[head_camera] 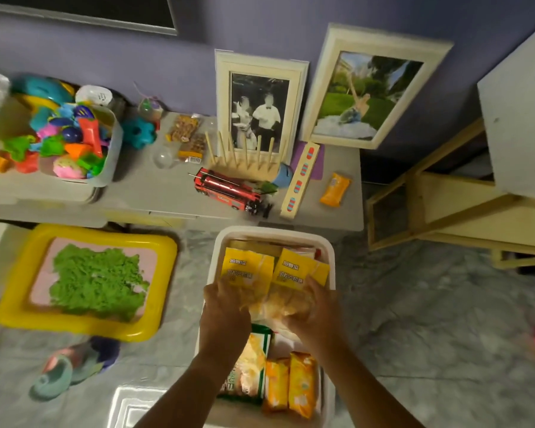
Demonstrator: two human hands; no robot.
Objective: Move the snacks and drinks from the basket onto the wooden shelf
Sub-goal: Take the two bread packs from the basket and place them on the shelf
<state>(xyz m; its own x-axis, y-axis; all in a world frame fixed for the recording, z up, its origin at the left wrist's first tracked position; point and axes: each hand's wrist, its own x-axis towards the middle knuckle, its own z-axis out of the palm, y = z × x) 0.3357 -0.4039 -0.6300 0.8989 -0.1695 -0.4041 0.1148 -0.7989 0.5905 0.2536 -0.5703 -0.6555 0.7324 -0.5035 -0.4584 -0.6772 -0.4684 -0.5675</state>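
Note:
A white basket (pixel 220 242) stands on the floor below me, full of snack packs. My left hand (pixel 226 313) grips the lower end of a yellow bread pack (pixel 244 267). My right hand (pixel 315 313) grips a second yellow bread pack (pixel 297 268) beside it. Both packs are lifted a little over the basket. Lower in the basket lie a green-edged pack (pixel 250 366) and two orange packs (pixel 291 384). One more orange pack (pixel 335 189) lies on the grey table. The wooden shelf (pixel 439 193) stands at the right, its lower tiers partly hidden by a white board.
The grey table (pixel 155 193) behind the basket carries a red toy bus (pixel 229 191), a wooden peg rack (pixel 244 162), two picture frames, wrapped biscuits (pixel 187 137) and a tub of plastic toys (pixel 74 140). A yellow tray of green sand (pixel 87 282) and small shoes (pixel 71 366) lie on the floor at the left.

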